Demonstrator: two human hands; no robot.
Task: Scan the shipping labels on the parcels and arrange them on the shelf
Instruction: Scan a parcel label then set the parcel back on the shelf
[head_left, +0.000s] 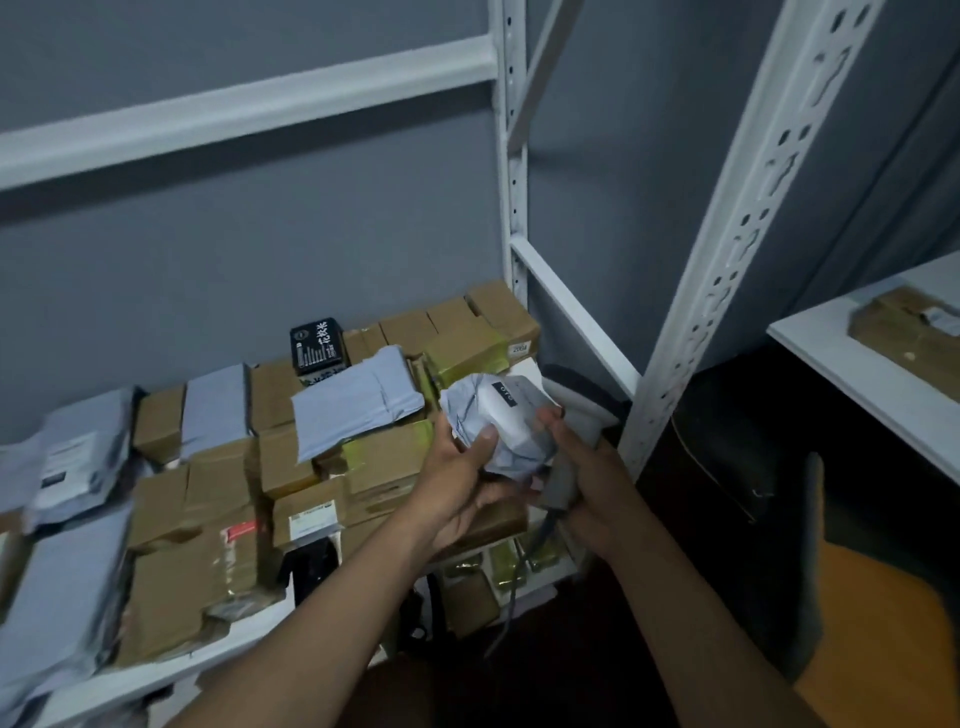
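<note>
My left hand (462, 483) grips a small crumpled grey-white mailer parcel (506, 415) from below, thumb pressed on its front. My right hand (582, 478) holds the grey handle of a corded barcode scanner (584, 405), whose head sits just right of the parcel and touches it. Both hands hover above the right end of the white shelf (244, 636), which is packed with brown cardboard boxes (208, 551) and grey mailer bags (358, 405). The parcel's label is not readable.
A black box with white print (318, 345) stands at the back of the shelf. White perforated shelf uprights (727, 249) rise to the right. A white table (872, 364) with a brown parcel (909, 327) is far right; an orange seat (872, 639) lies below.
</note>
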